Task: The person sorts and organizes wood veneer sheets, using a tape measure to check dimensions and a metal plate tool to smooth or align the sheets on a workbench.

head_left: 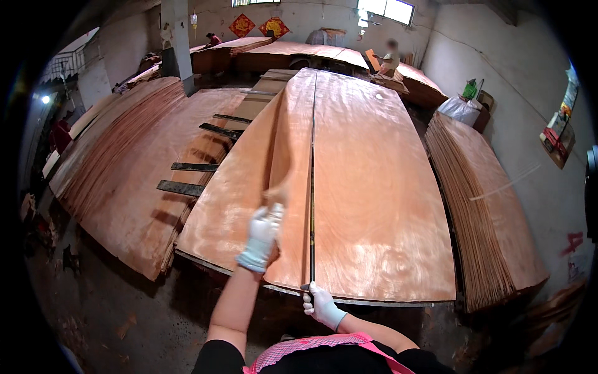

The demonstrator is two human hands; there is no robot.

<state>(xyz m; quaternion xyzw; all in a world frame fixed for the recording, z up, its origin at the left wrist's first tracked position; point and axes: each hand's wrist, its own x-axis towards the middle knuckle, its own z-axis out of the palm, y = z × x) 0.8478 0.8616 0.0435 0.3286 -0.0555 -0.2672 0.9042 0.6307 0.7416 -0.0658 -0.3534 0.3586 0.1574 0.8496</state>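
A large reddish wood veneer sheet lies in front of me on a raised table. Along it, from the near edge to the far end, runs a long thin dark rod. At its near end my right hand, in a white glove, is closed around the rod. To the left of the rod, my left hand, also gloved, grips the curled edge of a lifted veneer strip; its fingers are slightly blurred. Part of the strip stands up in a fold, and the sheet's surface beneath is partly hidden.
Veneer stacks flank the table on the left and right. Several dark bars stick out at its left side. A grey pillar stands at the far left. Another person is behind the table near more stacks.
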